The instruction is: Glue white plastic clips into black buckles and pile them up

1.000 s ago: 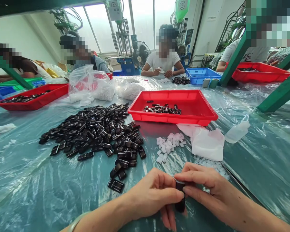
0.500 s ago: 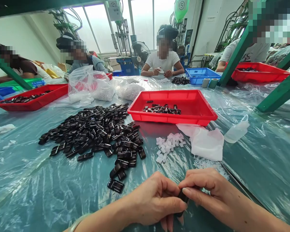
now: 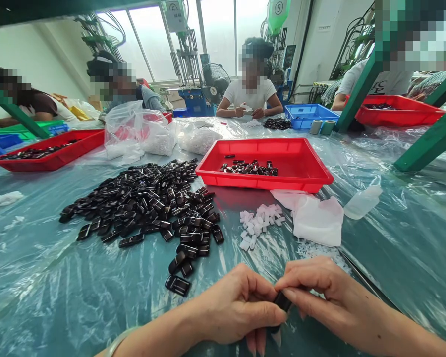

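The left hand [image 3: 238,308] and right hand [image 3: 325,297] pinch a glossy black plastic buckle [image 3: 282,301] between their fingers at the near side. It looks light, stiff and slick — best held by its edges — with a loose pile of matching buckles [image 3: 144,203] far left.

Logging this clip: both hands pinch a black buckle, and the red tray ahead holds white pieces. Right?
Not quite: the head view shows the red tray holding black buckles, not white pieces. The white pieces lie on the plastic sheet in front of it. The rest stands: the left hand and right hand pinch a black buckle.
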`<state>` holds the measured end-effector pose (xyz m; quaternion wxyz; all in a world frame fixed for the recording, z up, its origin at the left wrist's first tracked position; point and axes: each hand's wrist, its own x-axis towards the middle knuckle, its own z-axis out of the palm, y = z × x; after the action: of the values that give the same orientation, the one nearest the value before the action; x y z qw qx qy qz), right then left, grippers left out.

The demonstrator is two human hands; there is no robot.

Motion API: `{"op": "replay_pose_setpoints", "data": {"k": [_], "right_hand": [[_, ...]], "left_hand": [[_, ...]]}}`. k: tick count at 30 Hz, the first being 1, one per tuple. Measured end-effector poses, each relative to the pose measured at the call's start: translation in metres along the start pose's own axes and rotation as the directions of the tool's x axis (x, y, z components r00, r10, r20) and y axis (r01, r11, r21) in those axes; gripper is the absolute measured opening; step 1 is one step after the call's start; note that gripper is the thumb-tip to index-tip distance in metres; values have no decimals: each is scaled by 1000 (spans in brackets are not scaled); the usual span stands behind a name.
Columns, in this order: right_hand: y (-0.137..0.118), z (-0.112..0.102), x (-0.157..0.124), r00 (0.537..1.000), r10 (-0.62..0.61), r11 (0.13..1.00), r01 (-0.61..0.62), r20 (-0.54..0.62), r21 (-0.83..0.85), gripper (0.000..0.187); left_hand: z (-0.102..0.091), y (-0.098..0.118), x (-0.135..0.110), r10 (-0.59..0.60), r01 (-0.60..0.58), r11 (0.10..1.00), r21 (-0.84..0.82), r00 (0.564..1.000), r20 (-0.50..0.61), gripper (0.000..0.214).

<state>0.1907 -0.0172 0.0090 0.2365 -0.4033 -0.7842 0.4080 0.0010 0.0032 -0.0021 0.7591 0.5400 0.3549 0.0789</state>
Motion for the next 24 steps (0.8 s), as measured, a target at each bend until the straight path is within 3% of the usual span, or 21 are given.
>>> {"op": "replay_pose_setpoints", "data": {"k": [8,17,24], "right_hand": [[4,4,0,999,29,999,-30,-15,-26,20],[6,9,2,993,35,996,-26,-113,80,22],[9,9,2,989,134,962,-116,-58,246,20]], "left_hand": [[0,-1,-1,12,-12,1000,-9,1000,28,32],[1,-2,-2,31,-31,997,-74,999,5,32],[2,2,-5,35,-33,995,-93,999,14,34]]}}
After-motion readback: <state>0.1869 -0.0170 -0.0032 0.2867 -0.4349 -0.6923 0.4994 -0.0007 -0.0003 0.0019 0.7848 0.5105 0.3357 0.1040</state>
